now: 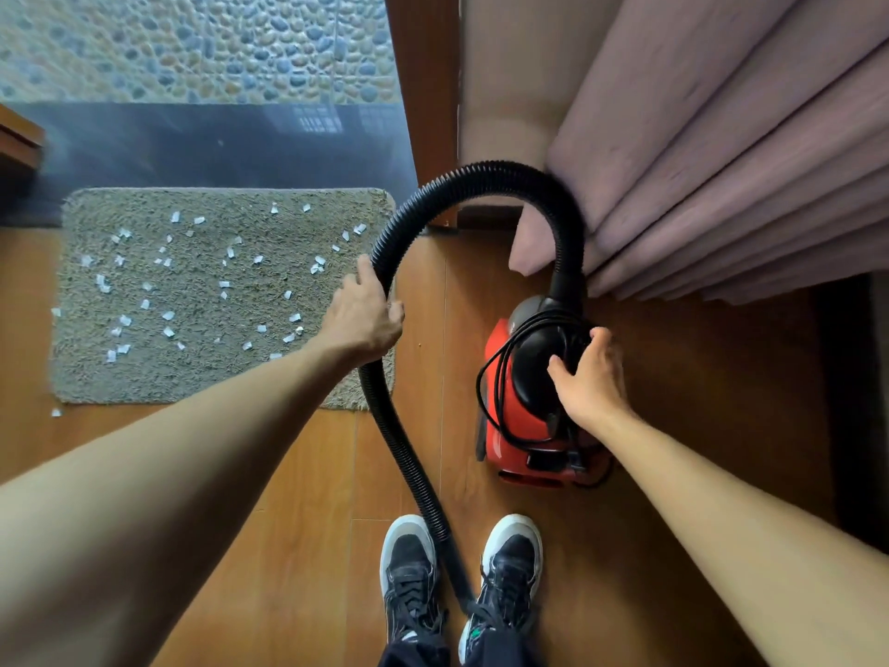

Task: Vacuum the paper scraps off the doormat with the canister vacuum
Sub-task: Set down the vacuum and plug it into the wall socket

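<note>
A grey shaggy doormat (202, 377) lies on the wooden floor at the left, strewn with several white paper scraps (168, 315). A red and black canister vacuum (514, 426) stands to its right, its black cord looped round the top. The ribbed black hose (481, 173) arcs up from the canister, over to the left and down between my shoes. My left hand (363, 315) grips the hose at the mat's right edge. My right hand (589, 375) curls round the black top of the canister, on the cord.
Pink curtains (721, 161) hang at the right, close behind the canister. A wooden door frame (423, 89) stands beyond the mat, with a dark threshold (216, 146) and pebble paving (192, 45) outside. One scrap (57, 412) lies on the floor off the mat's near left corner.
</note>
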Action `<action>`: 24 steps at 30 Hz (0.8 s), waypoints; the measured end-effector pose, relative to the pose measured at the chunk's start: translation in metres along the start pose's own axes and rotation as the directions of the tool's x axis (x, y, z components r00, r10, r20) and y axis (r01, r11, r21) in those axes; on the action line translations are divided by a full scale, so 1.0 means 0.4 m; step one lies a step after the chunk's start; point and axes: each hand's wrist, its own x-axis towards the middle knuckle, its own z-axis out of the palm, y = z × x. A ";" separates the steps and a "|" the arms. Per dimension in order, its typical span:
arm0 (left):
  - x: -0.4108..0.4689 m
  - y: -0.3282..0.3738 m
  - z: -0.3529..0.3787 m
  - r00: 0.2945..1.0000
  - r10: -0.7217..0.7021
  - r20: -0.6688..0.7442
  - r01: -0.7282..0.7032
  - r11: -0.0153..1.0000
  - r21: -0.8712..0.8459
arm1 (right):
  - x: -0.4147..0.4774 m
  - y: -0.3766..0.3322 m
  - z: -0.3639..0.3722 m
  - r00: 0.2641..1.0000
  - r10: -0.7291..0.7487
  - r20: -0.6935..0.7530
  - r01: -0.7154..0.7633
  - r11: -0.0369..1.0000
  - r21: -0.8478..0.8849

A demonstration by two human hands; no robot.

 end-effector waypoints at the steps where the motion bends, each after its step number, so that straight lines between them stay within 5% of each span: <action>1: -0.017 0.017 -0.026 0.999 0.041 0.014 -0.042 0.998 0.047 | -0.011 -0.007 -0.027 1.000 -0.023 0.022 0.023 0.999 -0.028; 11: -0.233 0.206 -0.328 0.942 0.327 0.077 -0.328 0.845 0.422 | -0.179 -0.133 -0.352 0.969 -0.232 0.080 0.244 0.951 -0.192; 24: -0.623 0.496 -0.736 0.892 0.449 0.047 -0.427 0.806 0.410 | -0.588 -0.300 -0.824 0.947 -0.319 0.024 0.309 0.892 -0.329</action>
